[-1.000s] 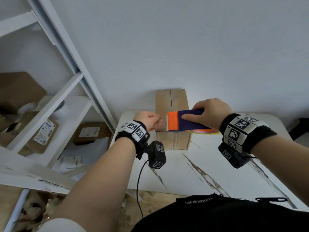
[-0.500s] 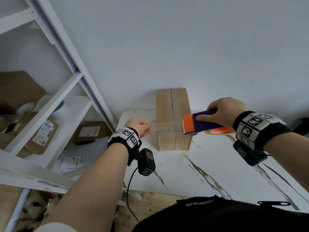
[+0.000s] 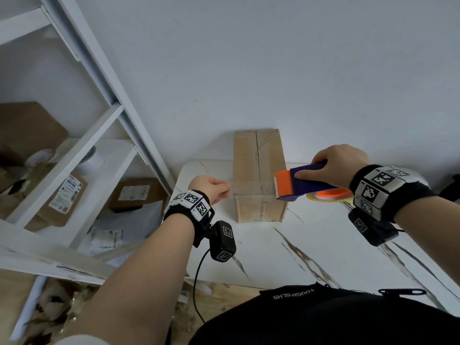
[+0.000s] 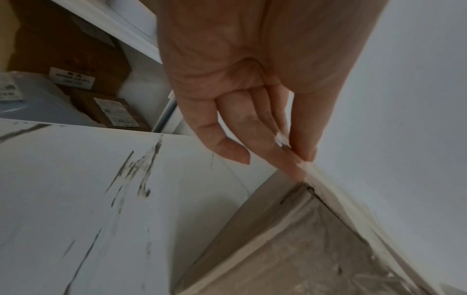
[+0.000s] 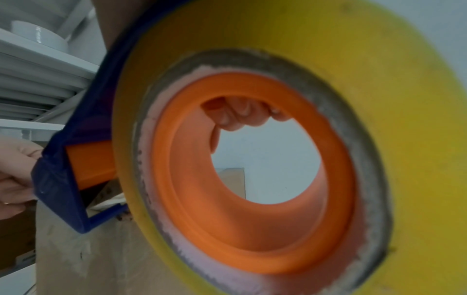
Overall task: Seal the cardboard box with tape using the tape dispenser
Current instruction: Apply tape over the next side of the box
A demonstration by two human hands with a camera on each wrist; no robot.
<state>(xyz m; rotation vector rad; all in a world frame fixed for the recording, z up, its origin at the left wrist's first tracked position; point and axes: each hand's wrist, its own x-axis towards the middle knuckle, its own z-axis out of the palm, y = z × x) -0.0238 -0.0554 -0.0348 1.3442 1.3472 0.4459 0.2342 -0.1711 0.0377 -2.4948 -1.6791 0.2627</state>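
With the left hand (image 3: 211, 189) pinching the tape (image 3: 251, 187) end left of the cardboard box (image 3: 258, 175) and the right hand (image 3: 333, 165) gripping the tape dispenser (image 3: 296, 181) at the box's right edge, keep the strip taut, then press down.

Overall light: you get soft, even daylight in the head view; the wall (image 3: 273, 58) reads pale blue-grey.
Shadows: only a faint one lies on the tabletop (image 3: 323, 245) at the foot of the cardboard box (image 3: 257, 170).
Distortion: your head view bends the shelf frame (image 3: 104, 90) into steep slants towards the left edge.
Left wrist view: dimmer; the left hand (image 4: 240, 79) looms large and soft, and the lower corners are smeared.
Right wrist view: the tape roll (image 5: 316, 49) fills your picture, out of focus, colours saturated.
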